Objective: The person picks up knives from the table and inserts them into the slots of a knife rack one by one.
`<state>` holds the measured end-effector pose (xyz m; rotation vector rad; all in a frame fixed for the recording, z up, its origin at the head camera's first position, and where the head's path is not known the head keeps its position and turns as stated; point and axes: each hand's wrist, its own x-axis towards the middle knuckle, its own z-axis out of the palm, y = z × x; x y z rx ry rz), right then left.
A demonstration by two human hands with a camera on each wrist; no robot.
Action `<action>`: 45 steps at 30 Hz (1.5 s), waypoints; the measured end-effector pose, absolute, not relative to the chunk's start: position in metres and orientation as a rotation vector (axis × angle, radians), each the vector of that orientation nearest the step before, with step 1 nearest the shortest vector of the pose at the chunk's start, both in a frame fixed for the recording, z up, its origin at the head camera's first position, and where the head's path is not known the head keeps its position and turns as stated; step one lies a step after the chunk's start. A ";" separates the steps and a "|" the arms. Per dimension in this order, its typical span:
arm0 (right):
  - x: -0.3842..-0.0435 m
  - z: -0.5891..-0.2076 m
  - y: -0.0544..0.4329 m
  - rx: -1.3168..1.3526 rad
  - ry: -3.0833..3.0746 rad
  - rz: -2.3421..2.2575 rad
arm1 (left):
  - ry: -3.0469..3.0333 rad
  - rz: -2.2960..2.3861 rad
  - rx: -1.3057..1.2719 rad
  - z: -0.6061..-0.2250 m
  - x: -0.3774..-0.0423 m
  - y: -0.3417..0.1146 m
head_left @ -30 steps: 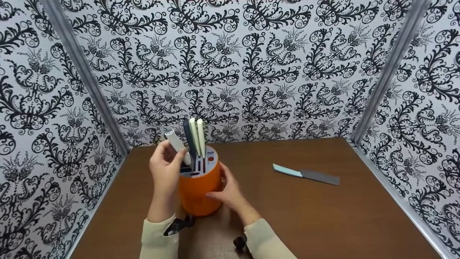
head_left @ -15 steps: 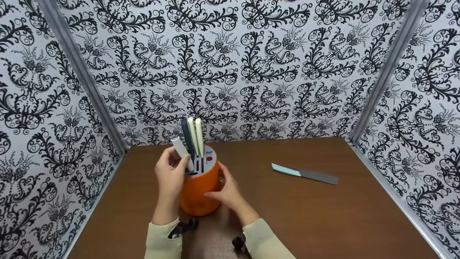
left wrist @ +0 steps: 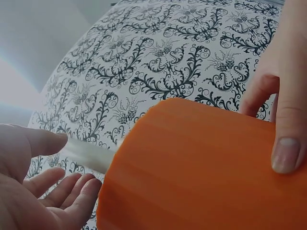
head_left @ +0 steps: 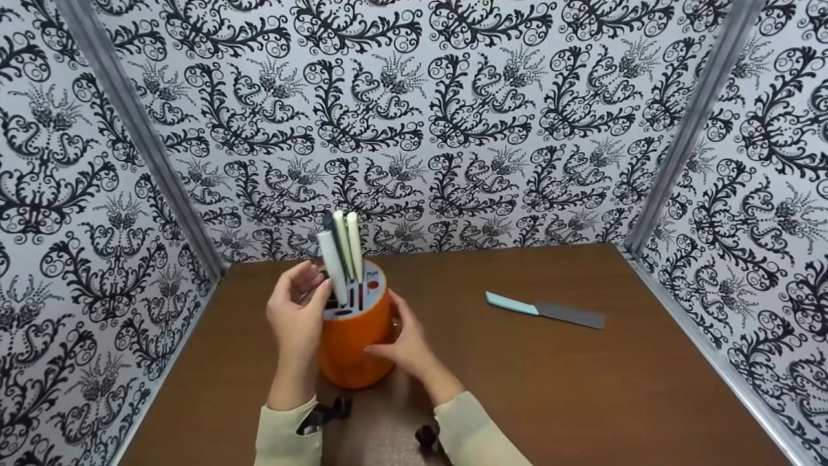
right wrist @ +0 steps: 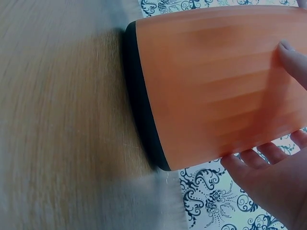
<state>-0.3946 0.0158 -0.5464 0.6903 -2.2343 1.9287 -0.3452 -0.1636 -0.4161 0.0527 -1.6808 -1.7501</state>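
Observation:
An orange knife block (head_left: 356,349) with a grey slotted top stands upright on the table. My right hand (head_left: 414,346) holds its right side, thumb across the front and fingers round the side, as the right wrist view of the hand (right wrist: 273,184) also shows. A white-handled knife (head_left: 332,265) stands in a slot at the left of the top, its blade hidden. My left hand (head_left: 295,320) is beside that handle. In the left wrist view its fingers (left wrist: 79,201) are relaxed and apart from the white handle (left wrist: 91,155). Behind stand a dark-handled knife (head_left: 328,222) and two cream-handled knives (head_left: 355,249).
To the right on the brown table (head_left: 517,388) lies a knife (head_left: 543,309) with a light blue handle and a grey, broad blade. Patterned panels (head_left: 414,129) with metal frame posts (head_left: 145,136) enclose the table at the back and sides.
The white-handled knife has gone from a leftward tilt in my left hand to standing more upright in the block. My left hand has let go of it. My right hand keeps its hold.

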 end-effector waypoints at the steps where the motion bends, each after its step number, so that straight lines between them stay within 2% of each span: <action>1: -0.395 -0.547 0.016 0.688 -2.236 1.924 | -1.676 -1.751 0.063 -0.416 -0.345 -0.164; 17: -0.393 -0.546 0.016 0.675 -2.254 1.983 | -1.608 -1.695 0.082 -0.420 -0.343 -0.174; 32: -0.394 -0.547 0.014 0.668 -2.255 1.992 | -1.294 -1.779 -0.022 -0.438 -0.359 -0.193; 45: -0.398 -0.547 0.015 0.658 -2.252 1.953 | -1.378 -1.733 0.195 -0.456 -0.380 -0.197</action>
